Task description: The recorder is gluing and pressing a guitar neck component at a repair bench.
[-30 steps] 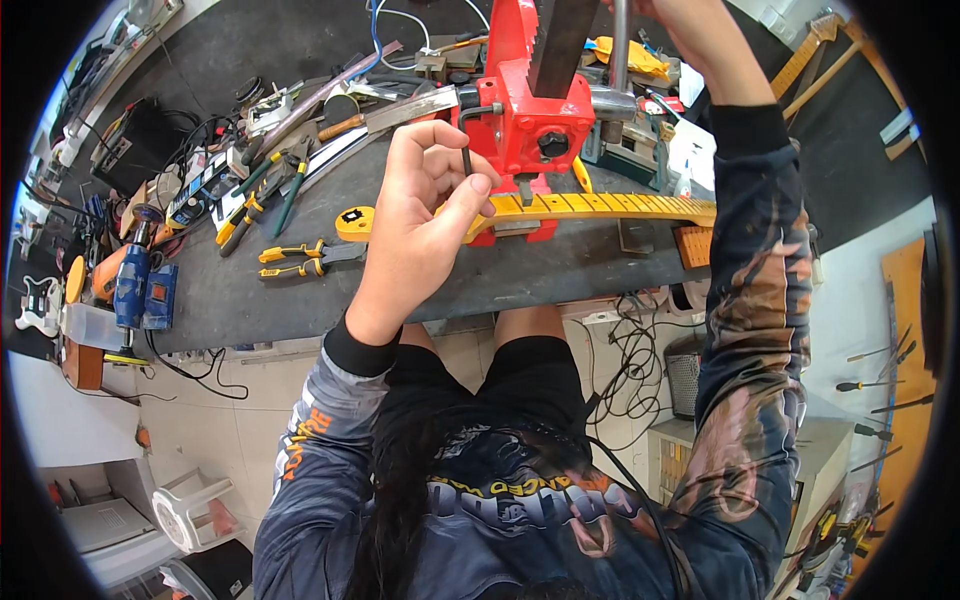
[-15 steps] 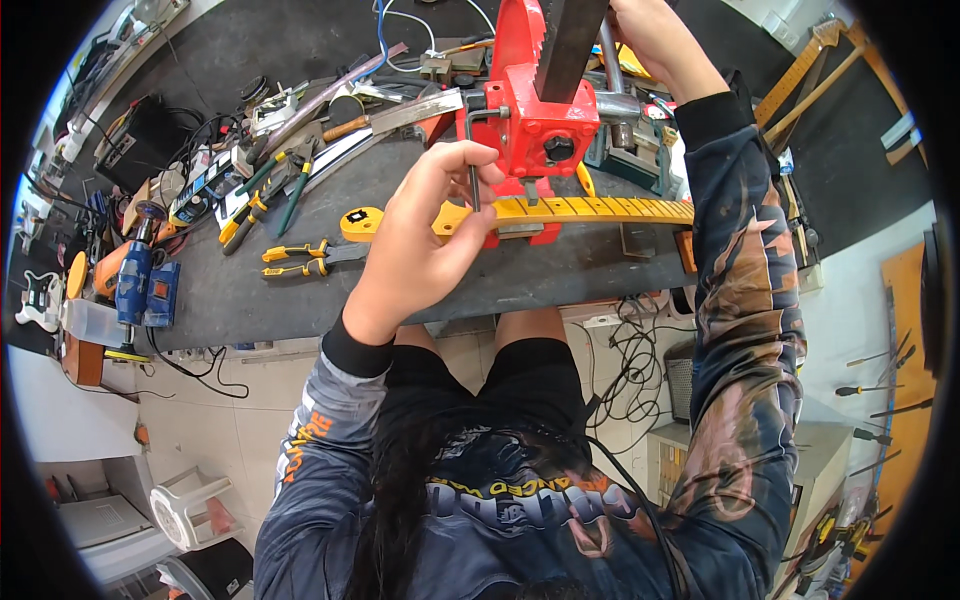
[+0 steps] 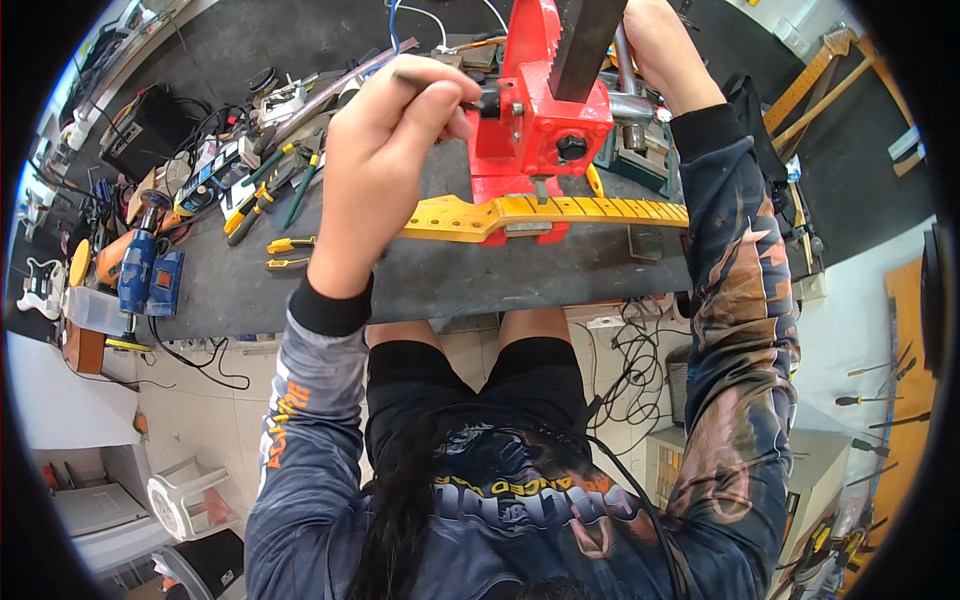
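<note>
A red arbor press (image 3: 565, 120) stands on the bench, its dark toothed ram (image 3: 585, 50) rising through the head. Beneath the ram lies a yellow guitar neck (image 3: 590, 210) with frets across it, its headstock to the left. My left hand (image 3: 375, 150) is closed in a pinch at the left side of the press head, around a thin dark hex key (image 3: 410, 80); most of the key is hidden by the fingers. At the upper edge my right hand (image 3: 668, 55) is closed at the metal press lever (image 3: 625, 65), its fingertips partly out of view.
Yellow-handled pliers (image 3: 290, 252) lie left of the neck, partly behind my left wrist. Cutters (image 3: 262, 205), files and cables clutter the bench's left and back. A blue power tool (image 3: 135, 275) stands at the far left. Another guitar neck (image 3: 805, 80) rests at the back right.
My left hand has moved up and left and turned, its back now toward me. The hex key, hanging down at the press before, now lies mostly within my fingers. My right hand stays at the lever.
</note>
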Tool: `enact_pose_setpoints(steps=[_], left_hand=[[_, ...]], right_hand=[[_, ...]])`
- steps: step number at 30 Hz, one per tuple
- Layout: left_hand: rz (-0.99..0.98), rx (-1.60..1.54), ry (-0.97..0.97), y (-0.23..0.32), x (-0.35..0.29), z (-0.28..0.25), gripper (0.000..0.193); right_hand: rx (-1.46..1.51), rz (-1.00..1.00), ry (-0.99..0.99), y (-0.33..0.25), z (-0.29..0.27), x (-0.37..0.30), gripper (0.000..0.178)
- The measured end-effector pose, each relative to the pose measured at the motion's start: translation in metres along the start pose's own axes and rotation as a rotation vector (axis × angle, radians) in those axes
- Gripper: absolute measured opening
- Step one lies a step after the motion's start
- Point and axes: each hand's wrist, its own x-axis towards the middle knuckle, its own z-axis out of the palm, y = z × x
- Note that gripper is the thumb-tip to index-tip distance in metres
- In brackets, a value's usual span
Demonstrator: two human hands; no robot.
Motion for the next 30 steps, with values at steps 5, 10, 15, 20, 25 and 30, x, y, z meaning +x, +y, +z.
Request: enact_pose_setpoints(steps=[5, 10, 15, 20, 25, 30], left_hand=[[-0.244, -0.084, -0.216, 0.0, 0.027, -0.012, 0.024], [-0.276, 0.037, -0.274, -0.005, 0.04, -0.007, 0.023], [-0.245, 0.134, -0.308, 0.001, 0.043, -0.006, 0.023], [-0.287, 0.169, -0.349, 0.001, 0.051, -0.006, 0.025], [-0.404, 0.024, -0.377, -0.009, 0.063, -0.004, 0.028], [-0.31, 0.093, -0.35, -0.001, 0.052, -0.003, 0.025]], right_hand=[[-0.006, -0.039, -0.024, -0.009, 0.006, -0.005, 0.039], [0.053, -0.013, -0.005, -0.006, 0.009, -0.004, 0.038], [0.065, -0.002, -0.003, -0.005, 0.008, -0.004, 0.037], [0.051, -0.03, -0.011, -0.006, 0.011, -0.006, 0.036], [0.019, -0.014, -0.055, -0.009, 0.008, -0.004, 0.034], [0.044, 0.01, -0.045, -0.007, 0.007, -0.005, 0.034]])
